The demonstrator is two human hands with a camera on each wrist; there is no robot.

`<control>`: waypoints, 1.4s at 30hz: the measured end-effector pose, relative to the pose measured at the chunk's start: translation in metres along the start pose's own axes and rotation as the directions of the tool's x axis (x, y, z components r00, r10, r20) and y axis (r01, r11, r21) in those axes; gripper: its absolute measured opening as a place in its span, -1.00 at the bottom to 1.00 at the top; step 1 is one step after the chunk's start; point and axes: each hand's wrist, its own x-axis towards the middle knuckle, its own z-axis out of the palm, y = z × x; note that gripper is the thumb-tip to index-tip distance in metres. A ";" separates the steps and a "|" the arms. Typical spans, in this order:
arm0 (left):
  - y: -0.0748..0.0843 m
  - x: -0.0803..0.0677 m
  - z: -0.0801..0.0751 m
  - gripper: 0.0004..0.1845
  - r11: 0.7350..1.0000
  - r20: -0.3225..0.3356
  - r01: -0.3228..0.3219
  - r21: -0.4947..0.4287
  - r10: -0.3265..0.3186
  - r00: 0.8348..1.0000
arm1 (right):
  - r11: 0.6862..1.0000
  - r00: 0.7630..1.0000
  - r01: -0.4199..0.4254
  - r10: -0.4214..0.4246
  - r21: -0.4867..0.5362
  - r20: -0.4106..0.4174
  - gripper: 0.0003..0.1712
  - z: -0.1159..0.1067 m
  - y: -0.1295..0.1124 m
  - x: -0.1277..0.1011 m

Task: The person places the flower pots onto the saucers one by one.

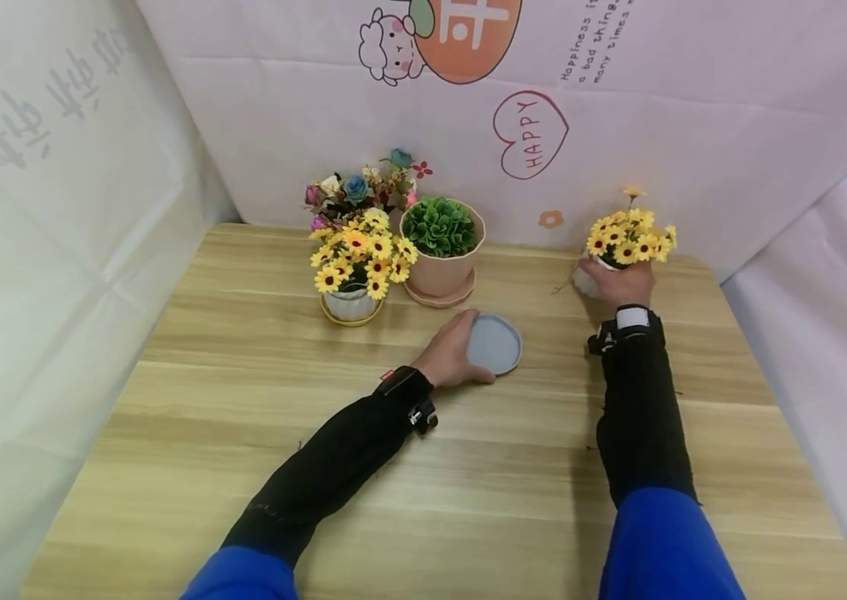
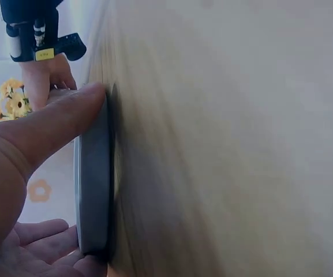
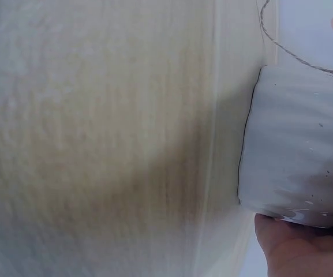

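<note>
My left hand holds a round grey saucer by its rim near the middle of the table. In the left wrist view the thumb lies on one side of the saucer and the fingers on the other, with its base close to the wood. At the back right my right hand grips a white flowerpot of yellow daisy-like flowers. The right wrist view shows the glossy pot with fingers at both sides and a thin twine by its upper part. The hand hides much of the pot.
Left of centre stands another white pot of yellow flowers on a yellow saucer. Behind it are mixed artificial flowers. Beside them, a pink pot with a green plant sits on a pink saucer. A printed cloth hangs behind the wooden table.
</note>
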 end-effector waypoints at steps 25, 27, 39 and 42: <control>-0.018 -0.066 -0.016 0.28 0.998 0.095 -0.054 -0.036 0.057 0.994 | 1.000 1.000 0.015 -0.015 0.006 0.003 0.38 -0.001 0.003 0.002; -0.021 -0.074 -0.018 0.28 0.997 0.097 -0.058 -0.045 0.063 0.993 | 1.000 1.000 0.011 -0.011 0.017 0.007 0.38 -0.001 0.003 0.003; -0.037 -0.101 -0.030 0.27 0.990 0.127 -0.103 -0.094 0.115 0.985 | 1.000 1.000 0.021 -0.021 -0.012 0.010 0.35 -0.005 -0.007 -0.004; -0.038 -0.102 -0.031 0.26 0.990 0.132 -0.110 -0.089 0.121 0.984 | 0.999 0.999 0.031 -0.031 -0.007 0.011 0.33 -0.005 -0.006 -0.007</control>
